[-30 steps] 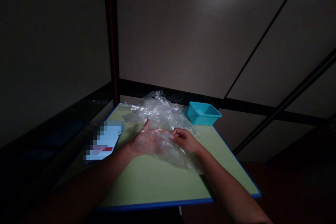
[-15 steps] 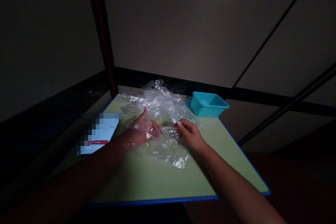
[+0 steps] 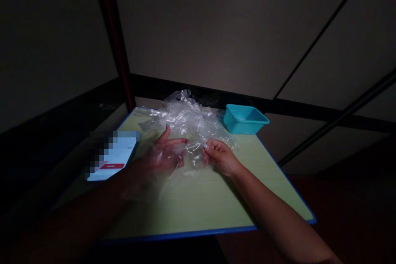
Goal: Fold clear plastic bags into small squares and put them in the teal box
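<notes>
A clear plastic bag stretches between my hands above the table. The thumb and fingers of my right hand are closed in a pinch on its right end. My left hand is partly covered by the clear film, its thumb raised and its fingers spread; motion blurs it and the film around it. Just behind both hands lies a crumpled heap of clear plastic bags, which reaches to the table's back edge.
A turquoise plastic basket stands at the back right corner of the green table with its blue edge. On the left side rests a device with a lit screen, partly pixelated. A dark wall rises behind.
The film that hung down in front between my hands has swung left and up toward my left wrist. My left hand's fingers have straightened and spread; my right hand keeps its pinch.
</notes>
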`<action>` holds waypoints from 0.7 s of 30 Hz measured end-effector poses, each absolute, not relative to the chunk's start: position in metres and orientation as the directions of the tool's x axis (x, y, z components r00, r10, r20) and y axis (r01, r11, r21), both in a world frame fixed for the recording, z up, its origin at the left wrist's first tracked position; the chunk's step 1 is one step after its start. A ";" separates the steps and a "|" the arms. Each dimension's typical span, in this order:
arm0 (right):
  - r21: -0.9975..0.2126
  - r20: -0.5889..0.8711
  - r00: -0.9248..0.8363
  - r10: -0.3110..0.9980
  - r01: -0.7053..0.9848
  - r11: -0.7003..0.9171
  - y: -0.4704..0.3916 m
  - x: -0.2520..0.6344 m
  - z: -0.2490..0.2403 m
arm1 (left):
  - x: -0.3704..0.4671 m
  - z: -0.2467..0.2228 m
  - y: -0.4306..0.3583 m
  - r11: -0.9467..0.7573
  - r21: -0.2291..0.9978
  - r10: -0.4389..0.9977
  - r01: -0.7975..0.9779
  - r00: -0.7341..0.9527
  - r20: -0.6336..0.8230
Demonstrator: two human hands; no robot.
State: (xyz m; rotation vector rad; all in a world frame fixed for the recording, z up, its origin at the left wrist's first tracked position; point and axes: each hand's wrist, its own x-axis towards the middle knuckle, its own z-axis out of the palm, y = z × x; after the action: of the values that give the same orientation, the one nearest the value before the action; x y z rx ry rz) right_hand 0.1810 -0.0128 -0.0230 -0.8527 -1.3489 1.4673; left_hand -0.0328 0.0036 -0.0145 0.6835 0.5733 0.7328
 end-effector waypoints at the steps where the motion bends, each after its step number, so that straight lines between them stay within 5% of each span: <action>1: -0.987 0.090 -0.335 0.938 -0.157 0.039 -0.014 0.181 -0.024 | -0.032 -0.017 0.002 0.599 0.734 0.675 -0.320 0.695 -0.248; 9: -0.993 -0.003 -0.369 0.929 0.109 0.040 -0.020 0.183 -0.019 | -0.027 -0.033 0.006 0.512 0.857 0.532 -0.056 0.805 -0.265; 21: -0.969 0.027 -0.313 0.949 0.227 0.103 -0.012 0.196 -0.015 | -0.031 -0.016 0.016 0.226 0.974 0.843 0.035 0.494 -0.213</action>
State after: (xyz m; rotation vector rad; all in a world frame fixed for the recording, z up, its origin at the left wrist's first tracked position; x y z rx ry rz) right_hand 0.1963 -0.0116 -0.0153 -1.1710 -1.6556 1.2598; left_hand -0.0308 0.0158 -0.0164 1.2267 0.9079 0.6784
